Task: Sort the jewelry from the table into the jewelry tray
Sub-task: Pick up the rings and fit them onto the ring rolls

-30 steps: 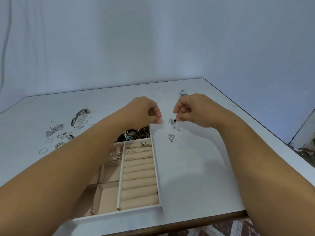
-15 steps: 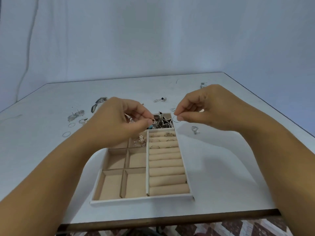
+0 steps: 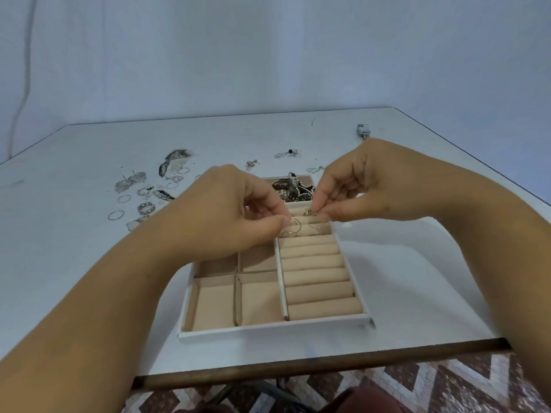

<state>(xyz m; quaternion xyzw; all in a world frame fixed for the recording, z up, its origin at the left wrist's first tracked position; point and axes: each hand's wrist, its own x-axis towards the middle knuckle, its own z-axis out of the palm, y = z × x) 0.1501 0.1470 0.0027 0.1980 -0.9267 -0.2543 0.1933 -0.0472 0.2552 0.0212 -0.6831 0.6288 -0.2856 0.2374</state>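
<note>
Nearest me is the brown front edge of the table (image 3: 298,366), with chevron-patterned floor (image 3: 447,380) below it. Only a narrow strip of white top separates that edge from the near rim of the jewelry tray (image 3: 268,329). The best open room is the bare stretch to the right of the tray, out to the table's right edge.

The tray's long axis runs straight away from me. I count four open square compartments (image 3: 213,305) on its left side, two by two; anything farther is hidden under my left forearm. On its right side the ring rolls (image 3: 323,312) lie crosswise, left to right, and six are bare on the near side of the hands.

Both hands hover over the rolls past those six. The left hand (image 3: 238,210) pinches a thin ring (image 3: 293,226) between thumb and forefinger. The hoop stands on edge with its opening towards me, low against the rolls. The right hand (image 3: 366,189) pinches what looks like a second ring (image 3: 315,223), just beside the first. It is faint, so I cannot tell its tilt. The other fingers of both hands are curled in.

Behind the fingertips, the tray's far compartment (image 3: 293,189) is heaped with dark, tangled pieces.

Farther left on the table lies loose jewelry: one pair of fan-shaped earrings (image 3: 131,183), at least three thin hoops (image 3: 116,215) and one chunky band (image 3: 146,207). Past the tray are two small earrings (image 3: 286,153), well apart. One small item (image 3: 363,131) sits near the far right edge.
</note>
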